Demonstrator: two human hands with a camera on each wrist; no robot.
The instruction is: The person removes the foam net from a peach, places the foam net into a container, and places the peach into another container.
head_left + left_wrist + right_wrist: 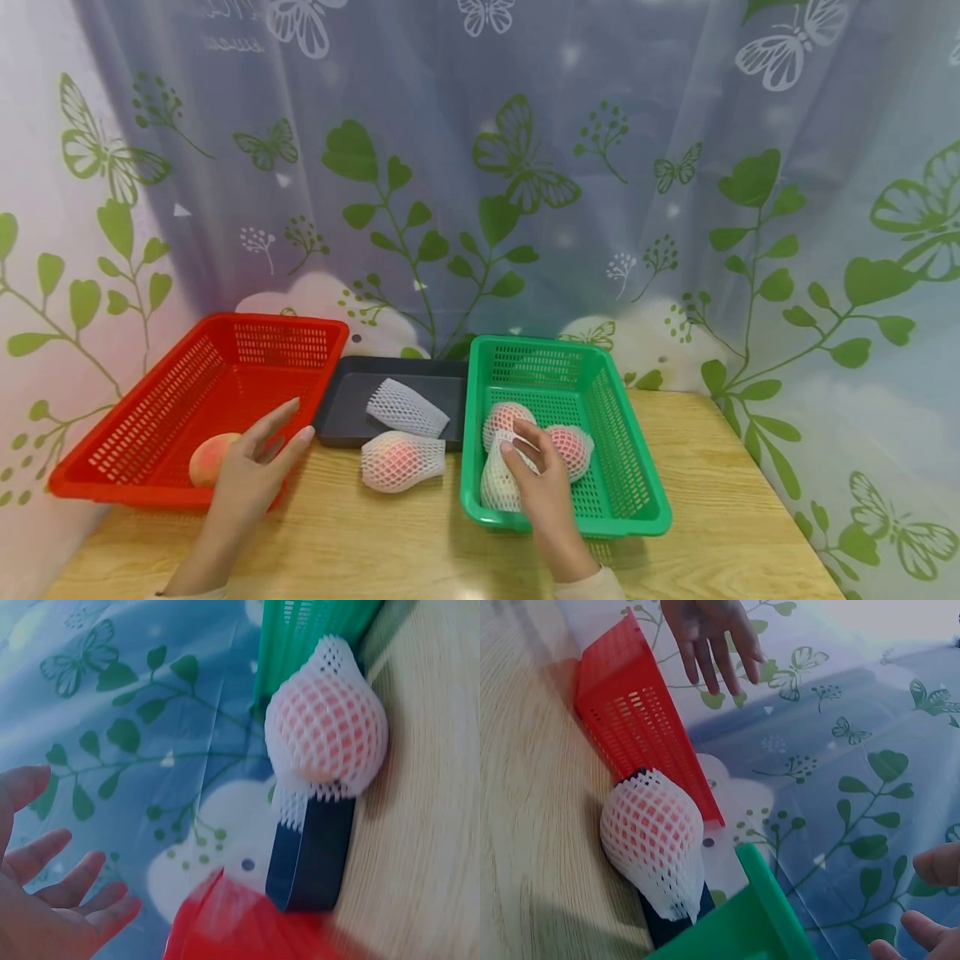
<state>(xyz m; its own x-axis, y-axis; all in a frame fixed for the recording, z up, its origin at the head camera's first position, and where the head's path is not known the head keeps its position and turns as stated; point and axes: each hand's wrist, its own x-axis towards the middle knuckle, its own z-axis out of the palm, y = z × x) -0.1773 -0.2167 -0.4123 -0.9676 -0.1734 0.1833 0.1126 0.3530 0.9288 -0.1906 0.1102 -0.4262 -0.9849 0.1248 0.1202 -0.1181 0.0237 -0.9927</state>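
Note:
My left hand hangs over the front right corner of the red basket, its fingers spread and holding nothing. A bare peach lies in that basket, partly hidden by the hand. Over the green basket is my right hand, fingers loosely bent with nothing in them. Beneath it lie a white-netted fruit and two pinkish netted peaches, one behind and one at the right. Another netted peach rests on the table between the baskets.
A dark grey tray stands between the baskets, with an empty white foam net lying in it. Wooden table runs along the front. A printed curtain hangs close behind the baskets.

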